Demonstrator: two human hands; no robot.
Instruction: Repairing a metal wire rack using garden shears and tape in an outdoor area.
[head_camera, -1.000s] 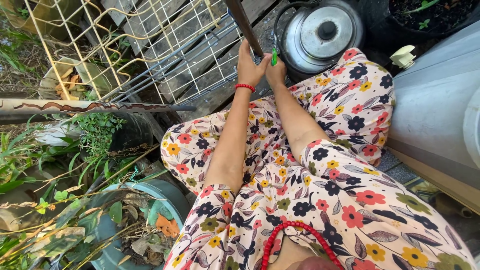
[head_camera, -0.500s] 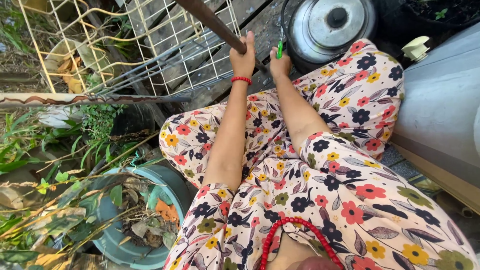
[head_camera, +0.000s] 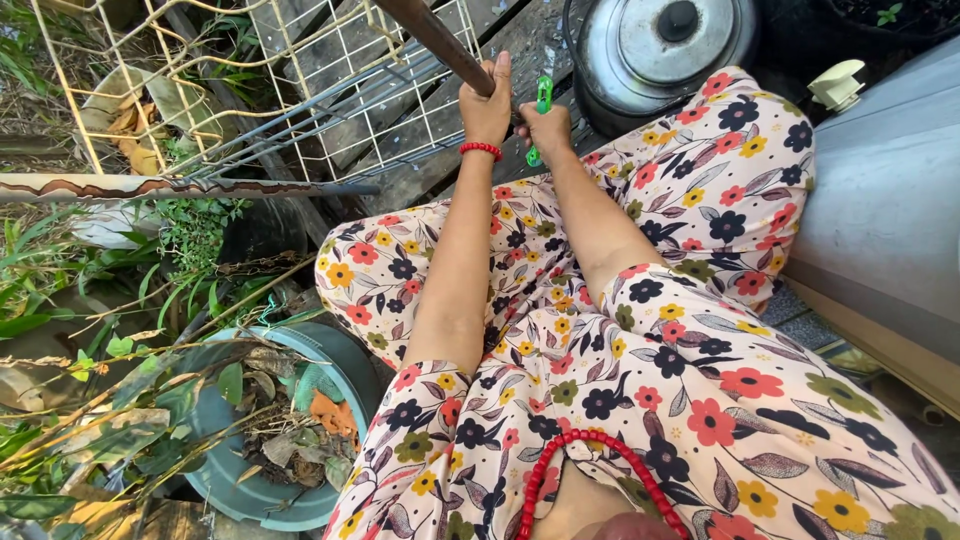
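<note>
Gripping pole (head_camera: 440, 45) higher, left hand (head_camera: 487, 105); right hand (head_camera: 545, 128) seemingly unchanged.

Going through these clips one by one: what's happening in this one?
A seated person in floral clothing grips a dark wooden pole with the left hand. The right hand holds a small green tool beside it. A lidded metal pot stands just beyond, a wire rack to the left.

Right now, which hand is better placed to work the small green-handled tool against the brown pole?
Right. The right hand already holds the green-handled tool beside the brown pole, while the left hand grips that pole, probably steadying it.
</note>
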